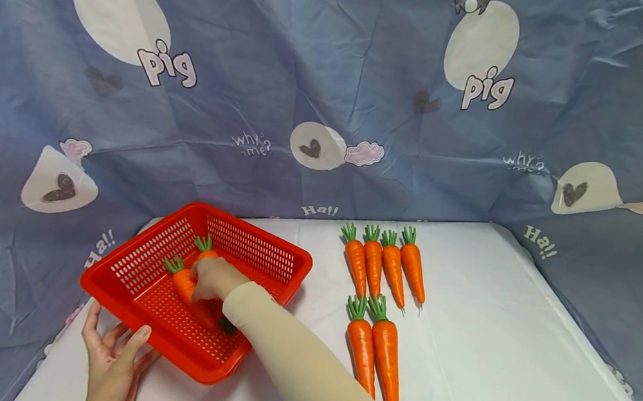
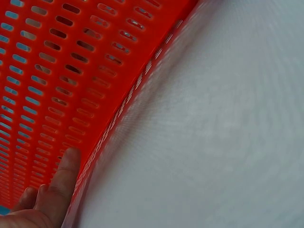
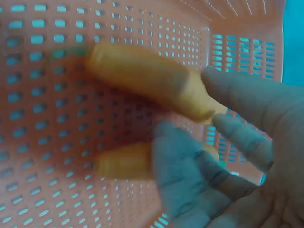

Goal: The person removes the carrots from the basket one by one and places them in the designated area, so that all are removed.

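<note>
A red plastic basket (image 1: 287, 258) with slotted walls stands tilted on the left of the white table. My left hand (image 1: 114, 361) grips its near left rim, thumb on top. In the left wrist view the fingers (image 2: 61, 190) lie against the basket's slotted outside. Inside the basket are two orange carrots with green tops, one nearer carrot (image 1: 182, 283) and one farther carrot (image 1: 207, 254). My right hand (image 1: 217, 279) reaches in over them. In the blurred right wrist view, thumb and a finger pinch the narrow end of one carrot (image 3: 142, 76); other fingers cover part of the second carrot (image 3: 126, 161).
Right of the basket, several carrots (image 1: 372, 263) lie in a row at the back of the white table (image 1: 495, 333). Two more carrots (image 1: 387, 362) lie nearer, side by side. A blue printed cloth (image 1: 332, 85) hangs behind and along the sides.
</note>
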The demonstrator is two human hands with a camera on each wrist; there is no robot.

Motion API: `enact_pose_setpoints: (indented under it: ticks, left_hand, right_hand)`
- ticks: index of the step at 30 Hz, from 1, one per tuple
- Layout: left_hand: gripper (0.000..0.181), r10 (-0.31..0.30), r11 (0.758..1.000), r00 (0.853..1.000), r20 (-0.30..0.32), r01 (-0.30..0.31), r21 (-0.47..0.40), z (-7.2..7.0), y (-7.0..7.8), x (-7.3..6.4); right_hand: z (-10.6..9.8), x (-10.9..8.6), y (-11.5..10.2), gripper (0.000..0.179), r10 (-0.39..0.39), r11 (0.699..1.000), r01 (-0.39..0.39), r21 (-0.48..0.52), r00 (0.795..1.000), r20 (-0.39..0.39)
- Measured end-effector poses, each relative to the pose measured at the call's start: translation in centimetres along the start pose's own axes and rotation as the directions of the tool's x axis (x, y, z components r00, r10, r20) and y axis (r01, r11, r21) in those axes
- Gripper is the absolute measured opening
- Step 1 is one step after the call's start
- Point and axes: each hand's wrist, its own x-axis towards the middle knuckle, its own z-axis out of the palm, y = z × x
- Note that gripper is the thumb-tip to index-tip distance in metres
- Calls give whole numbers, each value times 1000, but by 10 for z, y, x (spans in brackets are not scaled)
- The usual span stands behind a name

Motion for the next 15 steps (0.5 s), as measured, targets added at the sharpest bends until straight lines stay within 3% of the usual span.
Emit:
enact_pose_setpoints:
  ticks: [2,10,15]
  left_hand:
    - [97,-2,1000,1000,1,2,3,0,1,0]
    - [96,10,1000,1000,8,-10,-21,1,0,-2]
    - [96,27,999,999,19,-26,-30,0,-1,-2]
  right_hand:
    - [6,7,-2,40,14,999,-14,-35,1000,5]
    - [61,73,10,39,126,986,-129,-109,991,-34]
    - [76,95,24,28,107,983,-106,-147,994,-2]
